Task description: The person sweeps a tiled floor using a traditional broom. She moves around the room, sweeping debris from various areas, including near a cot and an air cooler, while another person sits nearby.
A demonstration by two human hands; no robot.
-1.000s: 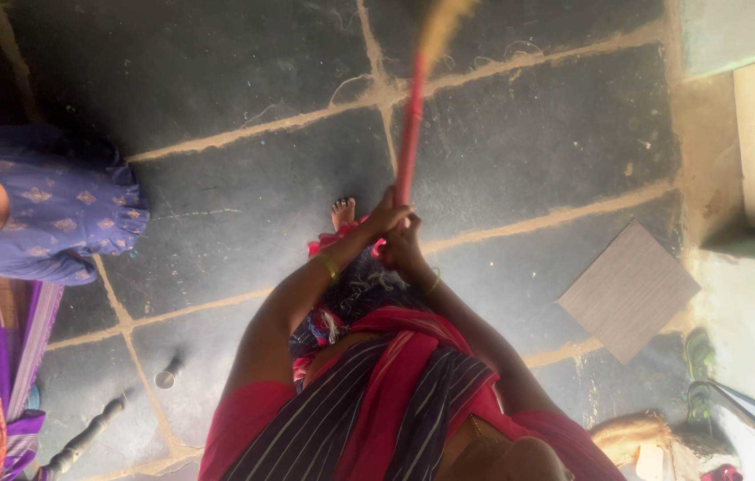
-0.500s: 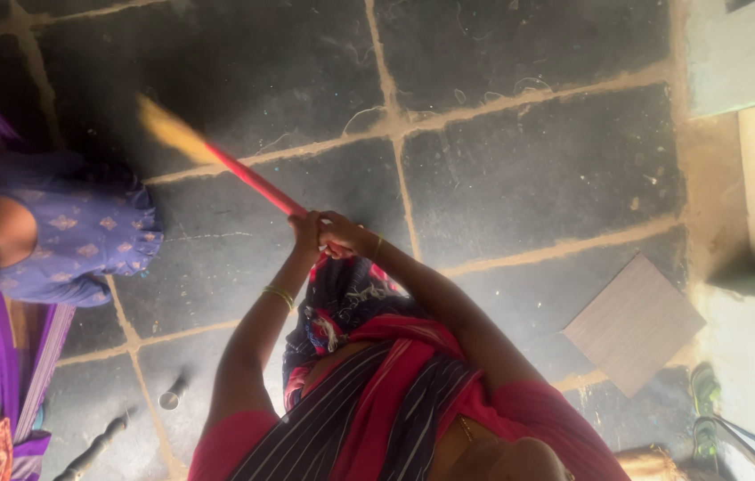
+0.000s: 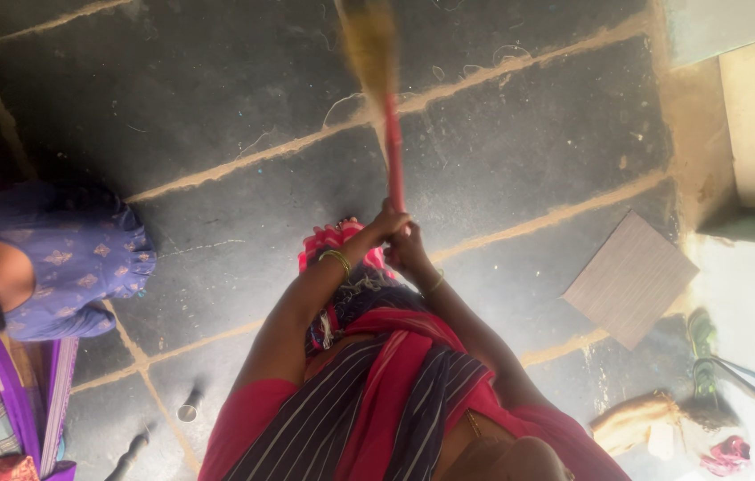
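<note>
The broom (image 3: 386, 116) runs up the middle of the frame, its red handle straight and stiff, its straw-coloured bristle head blurred at the top edge over the dark stone floor (image 3: 217, 98). It looks light; the low end of the handle seems the sound place to grip. The left hand (image 3: 386, 221) and right hand (image 3: 409, 249) both wrap that end. A tan tile (image 3: 631, 278) lies right of centre.
</note>
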